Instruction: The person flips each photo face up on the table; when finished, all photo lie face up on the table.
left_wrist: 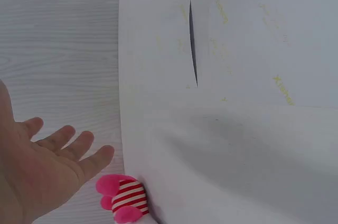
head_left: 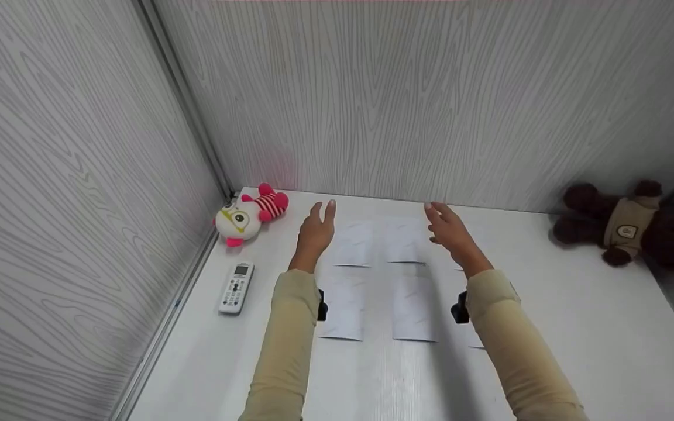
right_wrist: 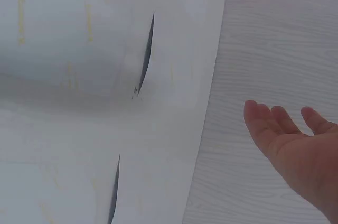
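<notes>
Left hand (head_left: pixel 315 233) and right hand (head_left: pixel 448 230) both just hover, fingers loose and ungripped, over a counter (head_left: pixel 196 356) with white sheets (head_left: pixel 343 307); remote control (head_left: pixel 236 288) lies near a plush toy (head_left: pixel 240 221).

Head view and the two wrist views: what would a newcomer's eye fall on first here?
Probably the pink-and-white plush toy with the striped body, lying near the table's back left corner, above a white remote. Next, the left hand and right hand, empty and held apart, with white sheets between them. At the far right lies a dark brown teddy bear.
</notes>
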`<move>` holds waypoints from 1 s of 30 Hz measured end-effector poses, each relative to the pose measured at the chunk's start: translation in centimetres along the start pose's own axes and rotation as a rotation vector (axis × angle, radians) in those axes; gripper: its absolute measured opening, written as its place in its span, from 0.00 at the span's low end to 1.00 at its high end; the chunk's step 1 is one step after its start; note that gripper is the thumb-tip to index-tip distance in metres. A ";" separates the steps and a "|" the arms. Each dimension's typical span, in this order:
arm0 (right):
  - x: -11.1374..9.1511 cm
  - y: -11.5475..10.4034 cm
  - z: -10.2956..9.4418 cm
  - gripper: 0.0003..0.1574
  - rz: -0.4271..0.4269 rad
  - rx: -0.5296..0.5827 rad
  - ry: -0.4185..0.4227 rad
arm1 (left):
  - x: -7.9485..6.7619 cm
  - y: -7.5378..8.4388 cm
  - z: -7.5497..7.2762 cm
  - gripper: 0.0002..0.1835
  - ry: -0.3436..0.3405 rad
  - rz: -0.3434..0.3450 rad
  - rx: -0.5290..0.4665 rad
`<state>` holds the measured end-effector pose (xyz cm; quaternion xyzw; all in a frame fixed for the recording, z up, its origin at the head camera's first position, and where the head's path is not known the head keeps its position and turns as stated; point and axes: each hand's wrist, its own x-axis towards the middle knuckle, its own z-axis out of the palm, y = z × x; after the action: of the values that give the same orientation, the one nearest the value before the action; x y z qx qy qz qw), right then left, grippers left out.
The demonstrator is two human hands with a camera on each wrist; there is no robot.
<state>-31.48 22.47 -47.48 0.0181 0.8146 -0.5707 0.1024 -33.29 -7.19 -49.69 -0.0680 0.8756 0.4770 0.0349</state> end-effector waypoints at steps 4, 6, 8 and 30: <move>0.4 0.1 0.6 0.51 0.034 0.139 -0.046 | 0.5 0.2 -0.5 0.44 -0.063 -0.076 -0.134; 0.6 0.1 1.0 0.51 0.056 0.192 -0.062 | 0.7 0.3 -0.8 0.46 -0.103 -0.126 -0.202; 0.9 0.2 1.4 0.50 0.078 0.244 -0.067 | 0.9 0.3 -0.9 0.47 -0.134 -0.167 -0.291; 3.3 3.1 7.3 0.38 0.331 0.462 -0.053 | 2.5 -3.9 1.7 0.45 -0.151 -0.382 -0.398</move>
<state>-33.17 16.46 -53.30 0.1588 0.6461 -0.7168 0.2086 -35.19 -8.10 -54.15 -0.2015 0.7311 0.6279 0.1749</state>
